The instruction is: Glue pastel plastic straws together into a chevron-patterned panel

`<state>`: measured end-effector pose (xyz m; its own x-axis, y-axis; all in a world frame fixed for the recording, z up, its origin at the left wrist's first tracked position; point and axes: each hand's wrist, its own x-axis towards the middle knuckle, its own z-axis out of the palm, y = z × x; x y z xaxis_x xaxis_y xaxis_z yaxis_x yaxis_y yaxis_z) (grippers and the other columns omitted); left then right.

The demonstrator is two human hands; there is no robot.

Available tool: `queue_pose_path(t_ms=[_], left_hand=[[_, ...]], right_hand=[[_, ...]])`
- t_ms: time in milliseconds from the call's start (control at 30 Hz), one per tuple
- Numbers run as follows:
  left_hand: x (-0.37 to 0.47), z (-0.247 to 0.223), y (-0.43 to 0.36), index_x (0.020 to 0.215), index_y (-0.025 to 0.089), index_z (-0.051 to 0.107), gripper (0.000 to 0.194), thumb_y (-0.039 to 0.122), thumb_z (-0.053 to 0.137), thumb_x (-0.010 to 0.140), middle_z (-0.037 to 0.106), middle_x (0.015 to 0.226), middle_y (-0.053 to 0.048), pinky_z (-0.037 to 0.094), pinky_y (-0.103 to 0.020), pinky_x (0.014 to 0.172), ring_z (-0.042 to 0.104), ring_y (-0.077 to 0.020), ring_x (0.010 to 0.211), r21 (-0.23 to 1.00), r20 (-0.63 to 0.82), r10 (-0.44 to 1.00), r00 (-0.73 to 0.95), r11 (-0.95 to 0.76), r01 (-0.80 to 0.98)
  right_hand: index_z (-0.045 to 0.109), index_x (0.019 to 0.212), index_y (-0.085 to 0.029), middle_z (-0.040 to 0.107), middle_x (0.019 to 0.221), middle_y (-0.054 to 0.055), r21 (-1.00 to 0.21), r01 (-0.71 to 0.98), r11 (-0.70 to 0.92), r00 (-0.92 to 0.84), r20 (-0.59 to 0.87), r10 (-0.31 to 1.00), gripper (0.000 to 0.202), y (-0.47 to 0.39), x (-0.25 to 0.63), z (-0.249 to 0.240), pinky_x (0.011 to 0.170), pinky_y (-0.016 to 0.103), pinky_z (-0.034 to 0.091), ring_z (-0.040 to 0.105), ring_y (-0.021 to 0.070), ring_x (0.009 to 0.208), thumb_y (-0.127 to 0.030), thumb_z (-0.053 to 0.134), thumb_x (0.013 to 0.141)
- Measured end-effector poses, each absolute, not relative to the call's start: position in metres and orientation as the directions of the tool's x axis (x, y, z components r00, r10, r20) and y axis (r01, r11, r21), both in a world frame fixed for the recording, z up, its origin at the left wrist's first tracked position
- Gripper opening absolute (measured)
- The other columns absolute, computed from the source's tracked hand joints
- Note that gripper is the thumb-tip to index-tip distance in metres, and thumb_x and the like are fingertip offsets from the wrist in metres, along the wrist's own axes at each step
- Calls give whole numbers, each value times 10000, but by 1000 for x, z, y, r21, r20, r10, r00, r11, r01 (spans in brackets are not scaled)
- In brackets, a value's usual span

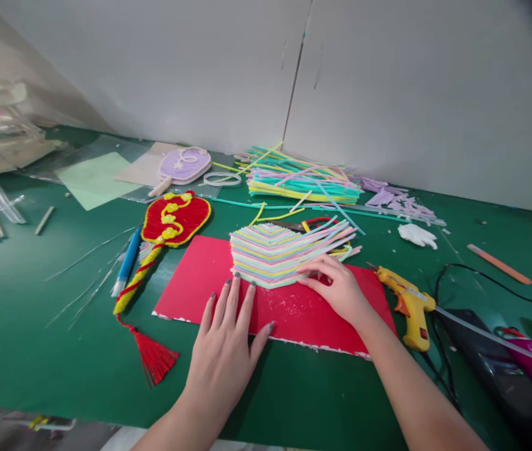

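A panel of pastel pipe cleaners (270, 254), bent in stacked V shapes, lies on a red board (186, 275). Its left edge is trimmed straight, while loose ends fan out on the right. My left hand (228, 332) rests flat with fingers spread, its fingertips just below the panel's lower left corner. At the lower right edge, my right hand (334, 285) pinches the outermost pipe cleaner between thumb and fingers; the exact contact is partly covered. Behind the panel lie pliers or cutters (294, 225), partly hidden.
A yellow glue gun (409, 307) with a cord lies right of the board. On the left is a red-and-yellow fan (176, 219) with a tassel (153, 357). Behind are a purple fan (185, 164) and a pile of pipe cleaners (303, 178). A black device (491, 363) sits at right.
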<state>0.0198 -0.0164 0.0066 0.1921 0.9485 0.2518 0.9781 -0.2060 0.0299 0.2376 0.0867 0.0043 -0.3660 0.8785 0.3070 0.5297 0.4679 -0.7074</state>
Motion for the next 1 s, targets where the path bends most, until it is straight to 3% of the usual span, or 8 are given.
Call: queue_pose_path(t_ms=[233,433,833,1000], left_hand=[[21,6,-16,1390,117,434,579,457,422,922,411,1441,-227,401,-536,1033,420,-351,1314,93,253,951,175,-204,974],[22,12,-17,1373,221,477,503,414,480,908,401,1443,-233,417,-551,1006,419,-374,1307,70,241,950,200,-222,972],[24,11,-16,1358,211,498,492,407,487,907,369,1458,-247,407,-548,1013,418,-380,1306,41,262,944,200,-218,975],[25,10,-17,1367,225,485,490,395,492,908,321,1490,-233,394,-561,1021,399,-381,1319,92,247,953,177,-205,974]], right_hand=[[687,924,-260,632,874,32,-703,541,462,-362,302,882,113,85,237,6,781,335,504,603,182,842,-325,637,846],[682,909,-251,637,909,37,-700,550,456,-368,288,884,93,86,237,6,820,344,492,602,192,896,-303,638,846],[682,920,-253,635,911,22,-708,537,459,-361,298,883,90,85,238,4,823,322,484,602,179,894,-250,654,834],[681,927,-250,634,907,21,-710,531,462,-365,300,881,102,85,238,4,821,319,482,600,176,895,-229,659,829]])
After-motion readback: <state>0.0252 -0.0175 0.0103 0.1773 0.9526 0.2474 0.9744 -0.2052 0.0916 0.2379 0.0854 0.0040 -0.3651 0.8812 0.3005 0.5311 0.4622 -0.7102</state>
